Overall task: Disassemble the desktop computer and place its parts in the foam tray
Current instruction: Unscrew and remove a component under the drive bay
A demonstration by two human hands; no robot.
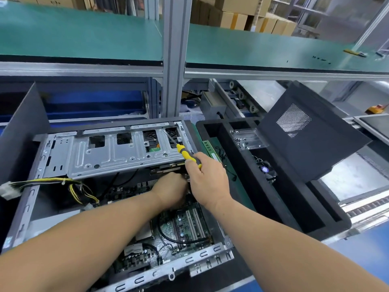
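While both arms reached into the open desktop computer (pixel 117 207), lying on its side at the bench's near left, the right hand (pixel 207 178) was clamped around a yellow-and-black screwdriver (pixel 189 157), shaft pointing up and away over the far right corner of the grey drive cage (pixel 117 152). Shaft was blurred; tip could not be made out against the cage cutouts. Left hand (pixel 171 189) sat just under the cage's near edge, knuckles up, fingers tucked out of sight beneath the metal and behind the right hand, so whether it gripped anything could not be told. Motherboard (pixel 185 226) showed between the forearms, partly covered by them; a black cable (pixel 179 239) looped across it. Yellow-and-black power wires (pixel 80 190) ran from the case's left side, their white connector (pixel 7 189) cut off at the frame's left edge. Case's near left corner was cut off too.

Black foam tray (pixel 263 197) lay just right of the case, touching or nearly so. A memory stick (pixel 211 149) lay between case and tray; its exact seat was unclear. Inside the tray: a small fan (pixel 265 169) and a clear plastic piece (pixel 247 139) near its far edge. Black side panel (pixel 311 131) leaned tilted over the tray's far right part, hiding what lay below it. Cardboard boxes (pixel 242 15) stood beyond the green upper shelf (pixel 84 36).
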